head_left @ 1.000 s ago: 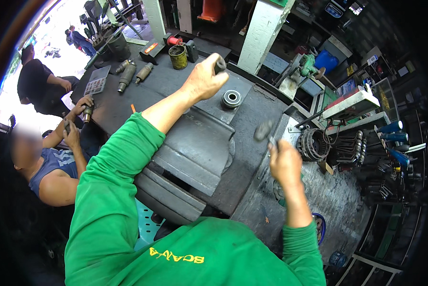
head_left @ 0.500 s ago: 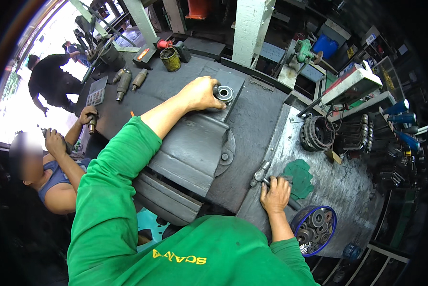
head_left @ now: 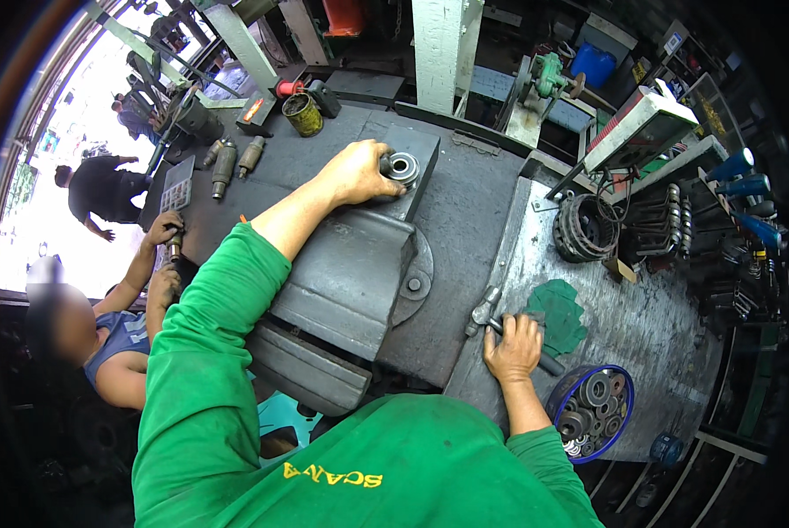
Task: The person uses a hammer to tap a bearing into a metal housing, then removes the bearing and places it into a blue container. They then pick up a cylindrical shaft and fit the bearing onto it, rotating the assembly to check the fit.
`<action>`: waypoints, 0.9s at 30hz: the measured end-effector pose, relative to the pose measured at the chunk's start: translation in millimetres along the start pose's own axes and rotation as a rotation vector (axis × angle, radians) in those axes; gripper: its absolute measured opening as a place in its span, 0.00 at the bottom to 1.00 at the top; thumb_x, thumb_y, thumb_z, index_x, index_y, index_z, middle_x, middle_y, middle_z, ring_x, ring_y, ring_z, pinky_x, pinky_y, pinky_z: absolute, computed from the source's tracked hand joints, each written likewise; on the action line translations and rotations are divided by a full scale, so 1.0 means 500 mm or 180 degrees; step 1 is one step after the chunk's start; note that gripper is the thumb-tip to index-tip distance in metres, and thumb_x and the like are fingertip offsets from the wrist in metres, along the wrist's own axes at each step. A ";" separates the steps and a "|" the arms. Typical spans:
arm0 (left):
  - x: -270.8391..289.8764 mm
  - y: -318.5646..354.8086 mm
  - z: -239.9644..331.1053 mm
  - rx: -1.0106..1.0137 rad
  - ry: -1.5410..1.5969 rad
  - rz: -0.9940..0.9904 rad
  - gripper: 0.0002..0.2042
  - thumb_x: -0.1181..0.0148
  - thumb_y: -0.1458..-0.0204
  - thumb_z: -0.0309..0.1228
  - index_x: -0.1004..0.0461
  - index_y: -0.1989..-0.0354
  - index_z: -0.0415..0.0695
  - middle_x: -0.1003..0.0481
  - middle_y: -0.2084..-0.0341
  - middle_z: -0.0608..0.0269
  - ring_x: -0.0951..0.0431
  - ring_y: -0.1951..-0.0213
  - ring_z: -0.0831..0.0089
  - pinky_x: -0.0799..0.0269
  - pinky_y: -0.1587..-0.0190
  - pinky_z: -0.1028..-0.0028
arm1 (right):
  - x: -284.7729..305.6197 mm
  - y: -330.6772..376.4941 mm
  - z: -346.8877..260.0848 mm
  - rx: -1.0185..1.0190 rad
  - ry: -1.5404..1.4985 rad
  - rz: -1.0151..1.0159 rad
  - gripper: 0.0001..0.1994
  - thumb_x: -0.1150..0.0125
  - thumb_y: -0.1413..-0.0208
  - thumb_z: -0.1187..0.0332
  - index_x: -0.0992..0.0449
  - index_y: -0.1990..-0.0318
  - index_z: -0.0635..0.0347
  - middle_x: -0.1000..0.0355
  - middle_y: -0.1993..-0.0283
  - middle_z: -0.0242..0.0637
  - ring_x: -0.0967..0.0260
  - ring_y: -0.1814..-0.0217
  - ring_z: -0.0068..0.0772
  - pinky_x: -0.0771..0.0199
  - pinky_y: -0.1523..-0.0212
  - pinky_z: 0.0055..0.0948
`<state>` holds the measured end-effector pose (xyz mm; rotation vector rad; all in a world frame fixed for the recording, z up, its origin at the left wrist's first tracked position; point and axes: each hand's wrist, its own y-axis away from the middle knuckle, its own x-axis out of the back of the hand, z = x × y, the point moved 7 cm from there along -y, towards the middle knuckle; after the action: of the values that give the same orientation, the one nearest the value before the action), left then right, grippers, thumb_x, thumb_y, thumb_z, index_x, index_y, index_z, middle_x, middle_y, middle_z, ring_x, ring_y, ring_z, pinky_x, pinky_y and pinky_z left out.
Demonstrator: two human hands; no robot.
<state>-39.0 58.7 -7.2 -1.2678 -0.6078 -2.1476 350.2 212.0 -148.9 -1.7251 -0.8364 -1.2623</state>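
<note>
In the head view, your left hand (head_left: 356, 172) lay in the upper middle of the frame, on top of the big grey vise (head_left: 342, 290). The grip there was curled, the fingertips pressed on the rim of a round steel bearing (head_left: 401, 166). The bearing rested flat on the grey steel block (head_left: 421, 145) at the far end of the vise, just beside your knuckles. It looked like hard, stiff steel, heavy for its size, and probably oily, so it could slip or roll away. I would judge that the best hold was on the outer ring, with fingers on opposite sides, not on the inner hole.

Your right hand (head_left: 513, 348) was in the lower right of the frame, on the metal worktop (head_left: 641, 326). Its fingers were closed around the handle of a hammer (head_left: 500, 321), whose head pointed to the upper left and rested on the worktop. The hammer seemed rigid and heavy at the head, so the hold on the handle was correct. A green rag (head_left: 562, 312) lay touching this hand, and a blue-rimmed bowl of bearings (head_left: 592, 409) stood near, toward the lower right.
</note>
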 end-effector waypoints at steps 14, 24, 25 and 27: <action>-0.002 0.001 0.022 -0.0106 -0.0437 0.0413 0.39 0.20 0.56 0.57 0.20 0.49 0.31 0.16 0.53 0.35 0.15 0.47 0.46 0.21 0.42 0.56 | 0.070 -0.114 0.176 -0.0913 -0.1263 0.0573 0.16 0.34 0.33 0.55 0.20 0.51 0.60 0.24 0.53 0.48 0.27 0.45 0.55 0.27 0.43 0.51; 0.001 0.002 0.023 -0.0071 -0.0587 0.0672 0.41 0.20 0.57 0.58 0.19 0.49 0.29 0.16 0.54 0.34 0.13 0.50 0.45 0.20 0.42 0.55 | -0.031 -0.131 0.220 -0.0911 0.0624 0.0113 0.19 0.39 0.33 0.49 0.22 0.50 0.55 0.27 0.48 0.43 0.31 0.40 0.51 0.32 0.41 0.53; 0.004 0.003 0.024 -0.0030 -0.0629 0.0654 0.39 0.19 0.59 0.58 0.18 0.52 0.31 0.16 0.55 0.35 0.14 0.50 0.45 0.20 0.44 0.54 | -0.026 -0.131 0.219 -0.0899 0.0525 0.0182 0.19 0.39 0.33 0.49 0.22 0.49 0.55 0.26 0.47 0.44 0.31 0.39 0.51 0.32 0.41 0.53; 0.007 0.006 0.023 0.0098 -0.0635 0.0546 0.37 0.19 0.60 0.58 0.18 0.55 0.34 0.16 0.55 0.38 0.15 0.49 0.44 0.21 0.44 0.53 | -0.024 -0.133 0.220 -0.0974 0.0385 0.0071 0.19 0.38 0.33 0.50 0.21 0.48 0.56 0.26 0.47 0.45 0.31 0.39 0.52 0.32 0.40 0.52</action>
<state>-31.1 63.1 1.1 -1.4731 -0.5877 -1.8805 335.0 339.5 -162.7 -1.8658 -0.5741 -1.5250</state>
